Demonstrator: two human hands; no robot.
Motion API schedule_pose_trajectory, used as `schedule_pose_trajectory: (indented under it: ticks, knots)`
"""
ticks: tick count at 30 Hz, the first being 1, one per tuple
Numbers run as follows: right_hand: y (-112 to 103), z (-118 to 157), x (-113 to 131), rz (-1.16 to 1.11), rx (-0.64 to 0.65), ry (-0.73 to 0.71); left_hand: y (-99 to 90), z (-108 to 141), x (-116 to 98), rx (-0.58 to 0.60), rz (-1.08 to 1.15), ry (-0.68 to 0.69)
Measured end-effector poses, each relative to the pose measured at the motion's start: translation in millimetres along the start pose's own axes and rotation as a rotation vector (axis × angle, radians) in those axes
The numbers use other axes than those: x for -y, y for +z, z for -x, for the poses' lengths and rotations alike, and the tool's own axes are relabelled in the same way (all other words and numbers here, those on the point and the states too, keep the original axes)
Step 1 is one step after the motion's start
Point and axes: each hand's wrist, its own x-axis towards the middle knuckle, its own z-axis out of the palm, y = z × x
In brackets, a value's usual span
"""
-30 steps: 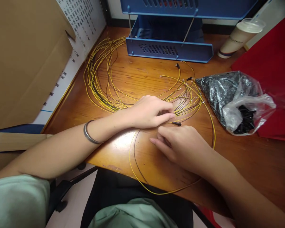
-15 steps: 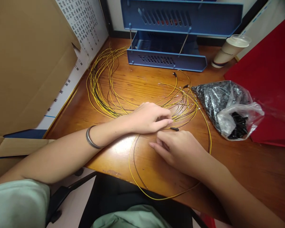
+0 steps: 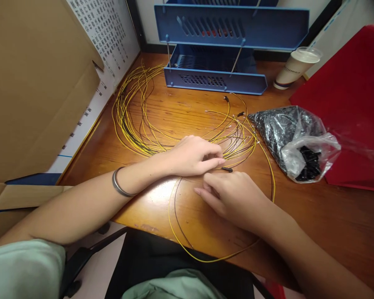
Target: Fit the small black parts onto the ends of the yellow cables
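Observation:
My left hand [image 3: 196,155] lies over the bundle of thin yellow and black wires [image 3: 127,133], its fingers curled and the thumb drawn close to the index finger. Whatever is in that pinch is hidden. Just below its fingertips sits a small black sleeve [image 3: 227,169] at the end of a yellow wire. My right hand [image 3: 227,191] is closed loosely right beneath the sleeve, thumb pointing left; the inside of its grip does not show. A loop of yellow and black wire [image 3: 205,261] hangs past the table's front edge and runs under my right forearm.
To the right is a clear plastic bag [image 3: 294,143] of small black parts, with a red folder [image 3: 355,112] behind it. Blue file trays [image 3: 215,81] and a paper cup [image 3: 296,68] stand at the back. A cardboard box [image 3: 40,91] fills the left side.
The view has shifted slightly. Both hands keep the same pose over the wires, and the sleeve stays between them.

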Motion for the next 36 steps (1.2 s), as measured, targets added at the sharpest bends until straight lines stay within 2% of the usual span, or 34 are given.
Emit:
schedule_pose_trajectory:
  ticks: [9, 23, 36]
  knots:
    - [-1.6, 0.0, 1.7, 0.007, 0.019, -0.003, 0.3, 0.2, 0.6, 0.005, -0.018, 0.006]
    - [-0.1, 0.5, 2.1, 0.015, -0.021, -0.031, 0.8, 0.6, 0.7, 0.003, -0.027, 0.019]
    - [1.8, 7.7, 7.0, 0.122, -0.069, -0.063, 0.5, -0.3, -1.3, -0.015, -0.045, 0.031]
